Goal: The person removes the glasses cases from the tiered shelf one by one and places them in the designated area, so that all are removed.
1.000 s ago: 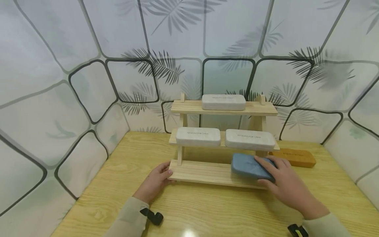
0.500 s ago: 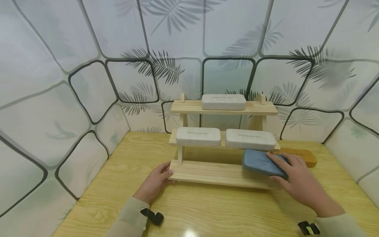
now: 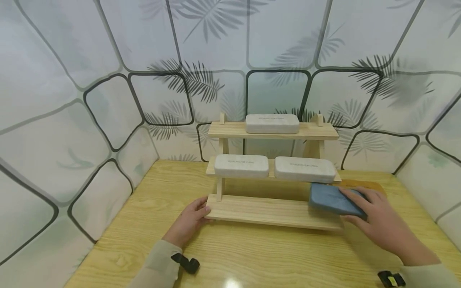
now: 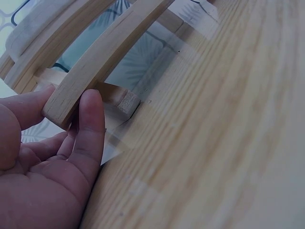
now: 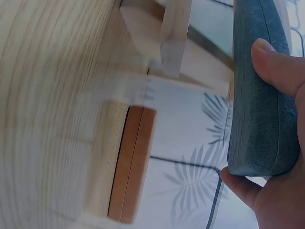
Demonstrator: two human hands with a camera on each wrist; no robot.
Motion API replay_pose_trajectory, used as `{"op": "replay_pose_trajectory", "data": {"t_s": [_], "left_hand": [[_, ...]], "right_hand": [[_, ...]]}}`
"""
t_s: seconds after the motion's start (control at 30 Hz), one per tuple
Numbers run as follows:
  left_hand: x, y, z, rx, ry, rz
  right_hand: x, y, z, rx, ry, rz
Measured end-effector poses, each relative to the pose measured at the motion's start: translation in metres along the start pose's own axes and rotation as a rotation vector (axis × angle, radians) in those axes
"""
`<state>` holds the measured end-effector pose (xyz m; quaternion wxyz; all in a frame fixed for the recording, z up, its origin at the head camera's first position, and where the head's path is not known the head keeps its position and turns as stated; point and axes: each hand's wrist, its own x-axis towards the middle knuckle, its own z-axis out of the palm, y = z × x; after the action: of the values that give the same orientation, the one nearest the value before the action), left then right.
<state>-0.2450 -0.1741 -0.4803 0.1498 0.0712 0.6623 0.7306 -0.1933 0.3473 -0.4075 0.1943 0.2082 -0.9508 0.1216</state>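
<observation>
A blue glasses case (image 3: 327, 199) is in my right hand (image 3: 383, 224), held above the right end of the stand's lowest shelf. In the right wrist view the thumb lies along one face of the blue case and a finger curls at its end. My left hand (image 3: 190, 220) pinches the left end of the three-tier wooden display stand (image 3: 259, 210) at its lowest board; the left wrist view has thumb and fingers on either side of that board. Two white glasses cases, a left one (image 3: 241, 166) and a right one (image 3: 304, 169), sit on the middle shelf.
A third white glasses case (image 3: 272, 124) stands on the top shelf. Behind my right hand an orange-brown glasses case (image 3: 363, 184) lies on the wood-grain table (image 3: 151, 188), partly covered in the head view. Leaf-patterned walls (image 3: 223, 36) enclose the table at back and sides.
My right hand has moved to the right with the blue glasses case, from over the lowest shelf to its right end, now covering more of the orange-brown case. The left hand has stayed put.
</observation>
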Motion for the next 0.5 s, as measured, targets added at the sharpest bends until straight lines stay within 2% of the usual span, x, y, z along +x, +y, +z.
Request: {"op": "replay_pose_trajectory", "data": {"t_s": [0.23, 0.5], "left_hand": [[0.0, 0.0, 0.0, 0.007, -0.002, 0.006], [0.0, -0.001, -0.001, 0.012, -0.011, 0.013]], "right_hand": [[-0.01, 0.021, -0.005, -0.004, -0.012, 0.01], [-0.023, 0.048, -0.001, -0.019, -0.007, 0.017]]}}
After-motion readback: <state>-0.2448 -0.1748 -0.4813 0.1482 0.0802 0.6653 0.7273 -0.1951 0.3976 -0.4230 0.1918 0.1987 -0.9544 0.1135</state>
